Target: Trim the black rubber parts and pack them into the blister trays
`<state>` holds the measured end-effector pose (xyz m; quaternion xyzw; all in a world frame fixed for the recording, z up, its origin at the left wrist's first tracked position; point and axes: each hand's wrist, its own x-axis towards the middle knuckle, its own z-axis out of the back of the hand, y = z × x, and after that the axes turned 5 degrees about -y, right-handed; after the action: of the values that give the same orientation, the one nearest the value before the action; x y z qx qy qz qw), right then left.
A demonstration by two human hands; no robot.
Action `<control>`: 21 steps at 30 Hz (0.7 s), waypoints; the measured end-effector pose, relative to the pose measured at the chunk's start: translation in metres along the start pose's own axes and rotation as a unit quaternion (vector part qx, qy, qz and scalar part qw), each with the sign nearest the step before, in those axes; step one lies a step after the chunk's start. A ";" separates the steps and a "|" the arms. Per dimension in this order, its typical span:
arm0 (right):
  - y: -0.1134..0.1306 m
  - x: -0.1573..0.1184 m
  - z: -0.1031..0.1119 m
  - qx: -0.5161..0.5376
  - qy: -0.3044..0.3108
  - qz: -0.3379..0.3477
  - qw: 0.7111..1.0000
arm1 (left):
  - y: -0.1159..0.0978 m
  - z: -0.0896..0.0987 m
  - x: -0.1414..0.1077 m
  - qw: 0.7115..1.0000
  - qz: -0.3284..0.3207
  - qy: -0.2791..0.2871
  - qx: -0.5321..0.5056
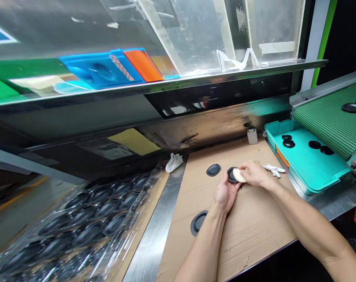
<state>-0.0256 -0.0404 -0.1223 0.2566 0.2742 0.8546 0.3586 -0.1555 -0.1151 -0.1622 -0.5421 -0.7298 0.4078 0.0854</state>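
The black round part (231, 174) is held in the left hand (224, 193), and the white pad (239, 175), pinched by the fingers of the right hand (254, 173), is held against it. Cardboard (239, 235) is laid below them on the tabletop (156, 231). A black disc (213, 170) is placed beyond the left hand; a second disc (198, 223) is partly covered by the left forearm. Right of the hands, a crumpled white piece (274, 170) and a teal tray (307, 168) are seen, and farther ahead a small bottle (252, 137).
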 end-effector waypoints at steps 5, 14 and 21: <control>-0.025 0.009 -0.013 -0.047 -0.148 -0.044 0.987 | -0.002 -0.003 -0.002 1.000 0.000 -0.010 0.028; -0.039 0.008 -0.036 -0.074 -0.101 -0.006 0.992 | -0.069 0.022 -0.059 0.949 -0.081 -0.039 0.303; -0.039 0.009 -0.039 -0.100 -0.062 -0.013 0.993 | -0.117 0.066 -0.085 0.762 -0.003 -0.085 0.641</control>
<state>-0.0373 -0.0216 -0.1742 0.2682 0.1679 0.8554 0.4099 -0.2435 -0.2310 -0.0983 -0.3216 -0.3037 0.8249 0.3520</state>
